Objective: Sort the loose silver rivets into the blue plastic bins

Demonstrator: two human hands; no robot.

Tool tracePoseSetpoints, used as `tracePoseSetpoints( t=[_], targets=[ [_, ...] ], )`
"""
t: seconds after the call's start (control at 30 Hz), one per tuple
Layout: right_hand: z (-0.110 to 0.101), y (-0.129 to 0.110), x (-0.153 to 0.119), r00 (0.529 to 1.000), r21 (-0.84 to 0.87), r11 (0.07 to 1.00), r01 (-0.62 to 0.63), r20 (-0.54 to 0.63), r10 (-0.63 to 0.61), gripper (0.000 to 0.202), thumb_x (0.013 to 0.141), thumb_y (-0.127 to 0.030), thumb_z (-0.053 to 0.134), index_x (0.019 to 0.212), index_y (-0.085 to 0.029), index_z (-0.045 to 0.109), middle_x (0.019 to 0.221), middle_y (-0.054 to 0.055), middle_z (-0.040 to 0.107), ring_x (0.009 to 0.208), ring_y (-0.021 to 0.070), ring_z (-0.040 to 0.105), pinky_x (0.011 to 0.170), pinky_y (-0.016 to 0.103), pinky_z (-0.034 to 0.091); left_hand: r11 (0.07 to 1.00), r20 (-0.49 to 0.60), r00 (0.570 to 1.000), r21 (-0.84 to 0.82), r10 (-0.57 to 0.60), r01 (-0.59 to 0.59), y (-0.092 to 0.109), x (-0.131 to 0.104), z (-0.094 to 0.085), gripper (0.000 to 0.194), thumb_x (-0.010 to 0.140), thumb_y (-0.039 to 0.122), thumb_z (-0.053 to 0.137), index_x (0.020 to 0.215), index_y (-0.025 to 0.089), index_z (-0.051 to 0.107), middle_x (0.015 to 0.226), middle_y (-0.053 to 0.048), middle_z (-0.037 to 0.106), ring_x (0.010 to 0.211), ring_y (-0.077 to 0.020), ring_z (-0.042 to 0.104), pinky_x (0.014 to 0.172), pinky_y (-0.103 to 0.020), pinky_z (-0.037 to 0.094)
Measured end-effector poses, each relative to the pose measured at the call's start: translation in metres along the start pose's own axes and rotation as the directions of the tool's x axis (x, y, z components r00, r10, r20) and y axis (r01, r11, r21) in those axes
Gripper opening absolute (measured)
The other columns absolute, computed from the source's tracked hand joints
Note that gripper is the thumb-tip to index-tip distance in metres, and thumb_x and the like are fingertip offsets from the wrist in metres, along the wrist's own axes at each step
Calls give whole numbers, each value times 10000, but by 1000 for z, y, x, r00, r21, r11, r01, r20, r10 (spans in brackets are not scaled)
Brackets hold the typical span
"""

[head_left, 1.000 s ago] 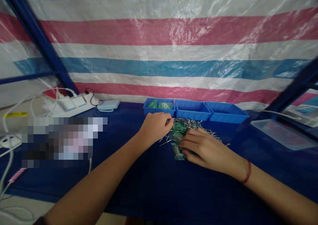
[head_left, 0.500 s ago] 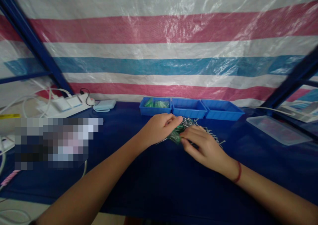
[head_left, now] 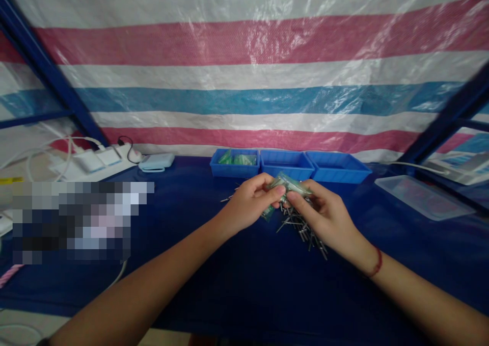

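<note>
Between my two hands is a small clear plastic bag [head_left: 289,182] with a greenish tint. My left hand [head_left: 248,203] pinches its left side, thumb on top. My right hand [head_left: 330,211] grips the other side, its thumb pressed against the bag near the left thumb. What is inside the bag is too blurred to name. Under the hands lies a loose pile of thin metal pins, like nails or rivets [head_left: 301,227], partly hidden by my fingers. A bit of green plastic bag [head_left: 268,212] shows below my left hand.
Behind the hands stand three blue bins in a row; the left bin [head_left: 235,171] holds green plastic bags. A clear plastic lid [head_left: 424,198] lies at right. At left are a power strip [head_left: 103,161] with cables, a light blue case [head_left: 156,161] and a pixelated area.
Both hands have lifted the bag up from the pile, and my right hand has turned to grip its right side. More of the metal pins now show in front of the hands.
</note>
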State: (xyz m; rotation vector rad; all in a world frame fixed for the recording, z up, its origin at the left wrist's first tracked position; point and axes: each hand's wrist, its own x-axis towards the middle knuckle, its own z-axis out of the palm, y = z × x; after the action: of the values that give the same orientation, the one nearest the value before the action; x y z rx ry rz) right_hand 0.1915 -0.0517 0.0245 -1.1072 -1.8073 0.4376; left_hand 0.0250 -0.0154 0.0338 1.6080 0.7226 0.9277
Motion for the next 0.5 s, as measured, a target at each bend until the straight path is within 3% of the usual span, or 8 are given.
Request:
tracePoseSetpoints(
  t=[0.07,0.13,0.2,0.27,0.33,0.4,0.5],
  targets=[
    [-5,-1,0,993,-132,986,104,-34,-110,109,863,-273,533,811,-193,586,710,9,609,632,144,564,576,264,443,996,6,998,-63,-68,68,1,-1,2,261,831,420,546,903,169,541,774,-7,586,632,-86,555,565,-199,412],
    [-11,0,1,958,-288,921,264,-32,-284,66,852,-205,538,865,-194,601,761,31,627,697,165,575,645,297,455,966,37,980,-166,-196,199,2,-1,3,400,834,543,481,1005,185,532,833,-29,600,602,-85,555,520,-195,403],
    [-17,2,2,903,-395,825,404,26,-429,163,842,-153,527,976,-200,608,880,67,648,801,197,583,726,347,462,903,122,941,-264,-316,338,3,-2,3,540,823,655,369,986,171,546,840,-58,615,575,-90,549,487,-198,401],
    [-20,4,3,863,-451,750,483,100,-495,255,835,-132,516,1060,-218,600,972,85,643,867,219,575,766,387,463,875,185,916,-279,-355,396,4,-3,3,559,811,666,382,901,149,576,819,-70,619,572,-92,542,482,-199,405],
    [-21,4,3,847,-481,714,508,131,-515,297,826,-129,518,1092,-236,596,1024,87,624,911,233,567,786,411,464,899,157,931,-250,-330,360,4,-4,4,418,807,548,530,870,140,592,795,-53,609,590,-85,540,511,-195,416],
    [-19,3,3,852,-488,723,490,91,-516,319,817,-127,525,1109,-240,586,1068,94,595,960,244,556,806,422,463,927,84,955,-228,-286,297,4,-4,5,272,805,392,612,892,135,595,762,-26,588,602,-73,538,551,-194,425],
    [-14,2,3,913,-411,845,342,-66,-401,320,822,-136,520,1128,-228,540,1067,97,574,945,231,568,779,388,479,950,2,975,-225,-220,215,3,-3,4,215,833,331,580,909,129,586,720,-4,562,585,-65,534,565,-205,424]
  ],
)
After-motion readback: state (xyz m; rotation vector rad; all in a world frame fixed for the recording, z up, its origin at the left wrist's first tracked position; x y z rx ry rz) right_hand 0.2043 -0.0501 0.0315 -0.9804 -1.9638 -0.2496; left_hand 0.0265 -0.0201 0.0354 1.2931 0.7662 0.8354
